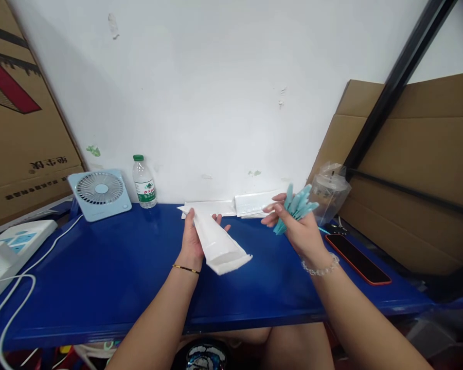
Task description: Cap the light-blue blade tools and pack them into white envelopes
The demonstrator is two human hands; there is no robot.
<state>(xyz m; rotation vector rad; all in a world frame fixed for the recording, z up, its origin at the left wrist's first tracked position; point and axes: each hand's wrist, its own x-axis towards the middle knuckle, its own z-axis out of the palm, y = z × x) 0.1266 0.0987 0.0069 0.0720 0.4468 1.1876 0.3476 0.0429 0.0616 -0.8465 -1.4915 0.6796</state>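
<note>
My left hand is closed around a white pouch, thumb on top and fingers underneath. The pouch slants down toward me, and its near end looks open and spread. To the right, my right hand grips a bunch of slim light-blue plastic sticks, held between thumb and palm with some fingers stretched out. Their exact kind is too small to make out. Both hands are above the blue table. Behind them, flat white pouches lie by the wall in a left pile and a right pile.
At the back left stand a light-blue fan and a water bottle. A white power strip with cables lies at the left edge. On the right are a phone, a clear plastic container and cardboard.
</note>
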